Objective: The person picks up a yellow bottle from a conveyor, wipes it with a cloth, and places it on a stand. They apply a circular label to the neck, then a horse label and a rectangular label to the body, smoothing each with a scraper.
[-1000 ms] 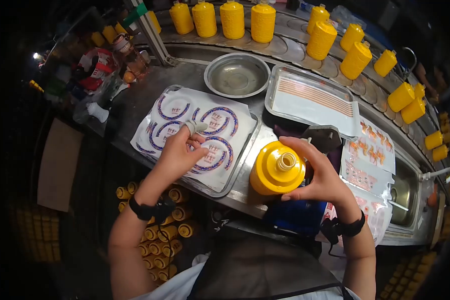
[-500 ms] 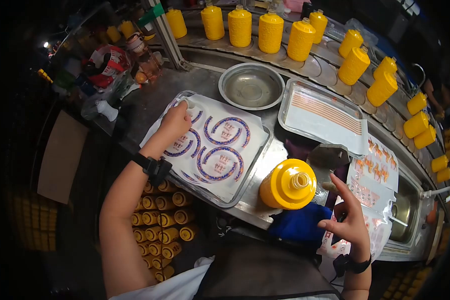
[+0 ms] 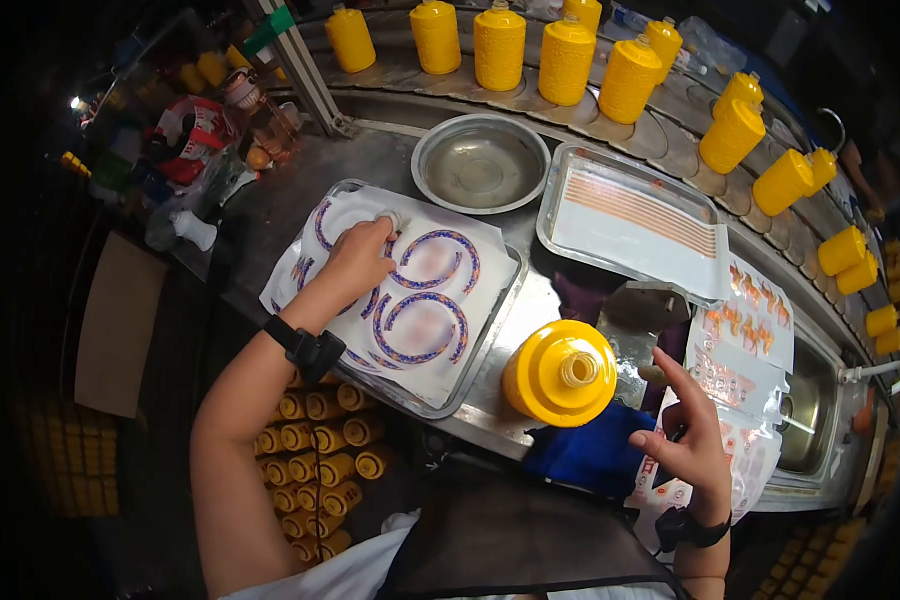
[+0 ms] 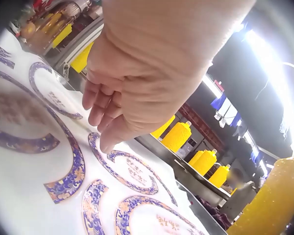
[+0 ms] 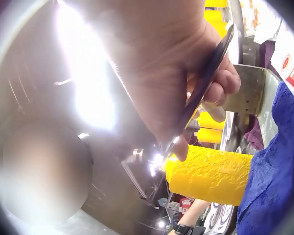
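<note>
Over a sheet of curved blue-and-orange floral decals [image 3: 425, 325], my left hand [image 3: 358, 265] reaches down with its fingertips right at the paper. In the left wrist view its thumb [image 4: 111, 134] points at a decal arc and the other fingers bend loosely; the index fingertip is hidden there. The sheet lies in a metal tray [image 3: 515, 285]. My right hand [image 3: 692, 440] hovers right of a yellow embossed bottle [image 3: 560, 375], apart from it. Its lower fingers curl round a dark, thin, blade-like strip [image 5: 210, 68], while index finger and thumb stand spread. The uncapped bottle stands upright at the counter's front.
A blue cloth [image 3: 590, 450] lies beside the bottle. Behind are a metal basin [image 3: 480, 165] and a second tray [image 3: 555, 240] with striped decals. More decal sheets [image 3: 735, 370] lie near the sink [image 3: 820, 400]. Yellow bottles [image 3: 565, 62] line a curved conveyor [image 3: 470, 95].
My right hand has let go of the yellow bottle and moved right, leaving it standing. My left hand went to the sheet's far left, then slightly right along its upper part.
</note>
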The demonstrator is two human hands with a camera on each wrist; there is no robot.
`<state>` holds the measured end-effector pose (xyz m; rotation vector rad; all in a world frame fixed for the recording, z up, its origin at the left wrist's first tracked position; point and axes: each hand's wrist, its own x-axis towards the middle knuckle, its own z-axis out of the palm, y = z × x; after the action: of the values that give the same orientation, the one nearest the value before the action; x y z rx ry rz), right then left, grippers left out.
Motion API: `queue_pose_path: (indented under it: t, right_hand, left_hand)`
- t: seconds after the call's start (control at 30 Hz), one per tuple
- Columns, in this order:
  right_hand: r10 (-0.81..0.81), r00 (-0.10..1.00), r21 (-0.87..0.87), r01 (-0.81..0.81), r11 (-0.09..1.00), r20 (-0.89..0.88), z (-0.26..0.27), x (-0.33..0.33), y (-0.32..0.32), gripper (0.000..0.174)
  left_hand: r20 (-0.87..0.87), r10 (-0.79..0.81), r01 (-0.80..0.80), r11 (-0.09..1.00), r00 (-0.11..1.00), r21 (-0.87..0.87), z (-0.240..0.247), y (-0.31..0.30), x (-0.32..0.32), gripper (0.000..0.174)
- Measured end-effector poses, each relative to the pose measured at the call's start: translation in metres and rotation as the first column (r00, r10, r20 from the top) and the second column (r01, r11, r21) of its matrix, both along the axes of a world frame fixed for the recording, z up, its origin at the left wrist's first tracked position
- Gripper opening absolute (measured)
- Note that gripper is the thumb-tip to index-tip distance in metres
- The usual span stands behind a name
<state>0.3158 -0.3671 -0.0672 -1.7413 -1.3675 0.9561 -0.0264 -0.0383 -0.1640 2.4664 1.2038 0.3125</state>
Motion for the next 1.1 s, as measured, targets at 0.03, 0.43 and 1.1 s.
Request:
queue_pose_path:
  t: [0.03,0.43,1.1]
  right_hand:
    - [-0.002,1.0,-0.013,0.002,1.0,0.0,0.001,0.001,0.0,0.09]
    - [-0.013,1.0,-0.028,0.014,1.0,0.02,-0.006,0.001,0.001,0.087]
    - [-0.019,0.999,0.012,0.019,1.0,0.035,-0.009,0.005,0.007,0.077]
  left_hand:
    - [0.011,0.009,-0.009,1.0,1.0,-0.01,0.0,0.0,0.0,0.038]
    - [0.121,0.018,-0.004,0.994,0.993,-0.112,0.016,-0.003,0.025,0.042]
    - [0.427,0.13,0.062,0.911,0.895,-0.407,-0.001,0.02,0.031,0.051]
